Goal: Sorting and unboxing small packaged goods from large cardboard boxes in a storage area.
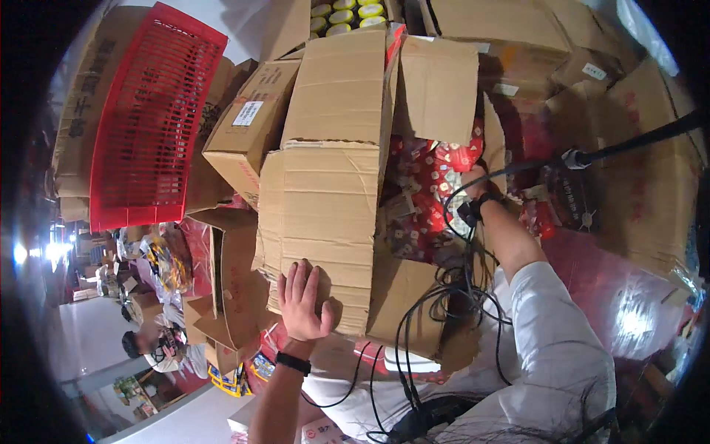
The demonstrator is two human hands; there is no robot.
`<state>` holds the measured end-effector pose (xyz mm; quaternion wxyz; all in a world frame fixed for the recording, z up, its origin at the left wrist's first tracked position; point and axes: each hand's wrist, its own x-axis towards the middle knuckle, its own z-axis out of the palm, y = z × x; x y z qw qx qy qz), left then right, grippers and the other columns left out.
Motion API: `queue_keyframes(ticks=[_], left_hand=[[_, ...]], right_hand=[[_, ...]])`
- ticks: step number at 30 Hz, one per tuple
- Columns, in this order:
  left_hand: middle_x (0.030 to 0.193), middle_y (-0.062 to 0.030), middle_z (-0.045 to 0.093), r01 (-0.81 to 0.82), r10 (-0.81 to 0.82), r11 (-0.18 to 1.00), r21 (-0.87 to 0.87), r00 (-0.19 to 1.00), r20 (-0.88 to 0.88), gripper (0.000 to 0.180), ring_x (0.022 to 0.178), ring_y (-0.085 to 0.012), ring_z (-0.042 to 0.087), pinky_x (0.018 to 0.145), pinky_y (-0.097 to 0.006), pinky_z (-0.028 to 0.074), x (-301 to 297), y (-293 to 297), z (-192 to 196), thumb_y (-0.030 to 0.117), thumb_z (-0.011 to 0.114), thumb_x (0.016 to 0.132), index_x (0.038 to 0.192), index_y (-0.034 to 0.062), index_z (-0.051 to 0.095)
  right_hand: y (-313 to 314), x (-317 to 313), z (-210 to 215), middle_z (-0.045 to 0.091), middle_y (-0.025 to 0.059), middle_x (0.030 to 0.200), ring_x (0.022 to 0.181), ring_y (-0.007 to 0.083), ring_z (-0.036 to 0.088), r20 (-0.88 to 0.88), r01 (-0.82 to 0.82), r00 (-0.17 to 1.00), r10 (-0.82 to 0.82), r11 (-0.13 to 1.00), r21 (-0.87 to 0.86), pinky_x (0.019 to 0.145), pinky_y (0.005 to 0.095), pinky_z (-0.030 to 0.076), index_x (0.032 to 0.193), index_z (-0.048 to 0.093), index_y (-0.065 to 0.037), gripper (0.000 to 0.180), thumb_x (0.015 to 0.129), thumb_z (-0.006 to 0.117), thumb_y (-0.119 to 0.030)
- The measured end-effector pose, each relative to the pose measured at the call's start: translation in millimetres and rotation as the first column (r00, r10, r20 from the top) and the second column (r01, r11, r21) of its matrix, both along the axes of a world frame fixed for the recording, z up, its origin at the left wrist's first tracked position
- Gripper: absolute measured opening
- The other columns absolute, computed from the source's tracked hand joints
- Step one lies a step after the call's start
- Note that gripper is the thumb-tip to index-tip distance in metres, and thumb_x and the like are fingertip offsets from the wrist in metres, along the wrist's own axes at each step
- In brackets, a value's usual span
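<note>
Open cardboard box [407,307] at centre, its long flap [325,203] folded out to the left. Red plastic basket [140,126] stands tilted at upper left, apart from the box. Red patterned packets [455,157] lie inside the box, right of the flap. Black cables [458,288] hang in loops over the box's near side. Left hand [303,303]: open, palm flat on the flap, fingers spread. Right hand [474,182]: reaches in at the packets; fingers partly hidden, grip cannot be told.
</note>
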<state>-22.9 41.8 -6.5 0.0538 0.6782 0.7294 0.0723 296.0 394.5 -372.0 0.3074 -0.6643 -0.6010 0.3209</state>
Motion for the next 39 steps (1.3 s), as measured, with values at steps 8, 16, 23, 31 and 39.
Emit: queue_keyframes(ticks=[8, 16, 23, 31, 39], left_hand=[[0.147, -0.0213, 0.046, -0.02, 0.016, 0.995, 0.103, 0.999, 0.034, 0.07, 0.14, -0.0402, 0.038, 0.118, -0.057, 0.018, 1, -4, -1, 0.038, 0.054, 0.077, 0.139, 0.0049, 0.052], [0.147, -0.0178, 0.048, -0.058, 0.049, 0.98, 0.192, 0.998, 0.051, 0.066, 0.139, -0.0364, 0.04, 0.118, -0.055, 0.02, 1, -12, -5, 0.038, 0.054, 0.078, 0.136, 0.0079, 0.055], [0.146, -0.018, 0.048, -0.057, 0.04, 0.974, 0.221, 0.996, 0.08, 0.065, 0.139, -0.0375, 0.04, 0.117, -0.057, 0.022, 1, -14, -3, 0.039, 0.053, 0.078, 0.136, 0.0092, 0.054], [0.144, -0.0175, 0.05, -0.044, 0.03, 0.97, 0.24, 0.998, 0.061, 0.064, 0.137, -0.0371, 0.042, 0.117, -0.057, 0.023, -2, -16, -3, 0.041, 0.054, 0.077, 0.134, 0.0095, 0.056], [0.145, -0.0191, 0.048, -0.074, 0.063, 0.986, 0.153, 0.995, 0.076, 0.066, 0.139, -0.0377, 0.04, 0.117, -0.057, 0.023, 1, -19, 6, 0.04, 0.055, 0.079, 0.136, 0.0072, 0.053]], right_hand=[[-18, 8, 69, 0.051, -0.0006, 0.064, 0.056, 0.0164, 0.059, -0.508, -0.194, 0.851, 0.132, 0.978, -0.071, 0.05, 0.0346, 0.051, 0.084, 0.059, -0.009, 0.012, 0.094, 0.057, -0.015], [-115, 8, 234, 0.066, 0.007, 0.088, 0.065, 0.0237, 0.068, -0.771, -0.143, 0.559, -0.306, 0.88, -0.453, 0.063, 0.0358, 0.058, 0.11, 0.058, -0.006, 0.021, 0.1, 0.059, -0.025], [-137, 133, 309, 0.063, 0.0103, 0.093, 0.091, 0.0265, 0.064, -0.607, -0.324, 0.754, 0.249, 0.946, -0.014, 0.083, 0.0395, 0.057, 0.103, 0.059, -0.005, 0.015, 0.094, 0.063, -0.016], [-148, 239, 300, 0.06, 0.0063, 0.098, 0.091, 0.0165, 0.062, -0.65, -0.104, 0.759, 0.035, 0.992, -0.069, 0.071, 0.0322, 0.053, 0.109, 0.056, -0.004, 0.025, 0.092, 0.065, -0.019], [-103, 283, 189, 0.065, 0.0034, 0.092, 0.077, 0.0198, 0.064, 0.484, -0.625, 0.719, 0.499, 0.769, 0.136, 0.07, 0.0352, 0.053, 0.106, 0.061, -0.012, 0.028, 0.093, 0.066, -0.036]])
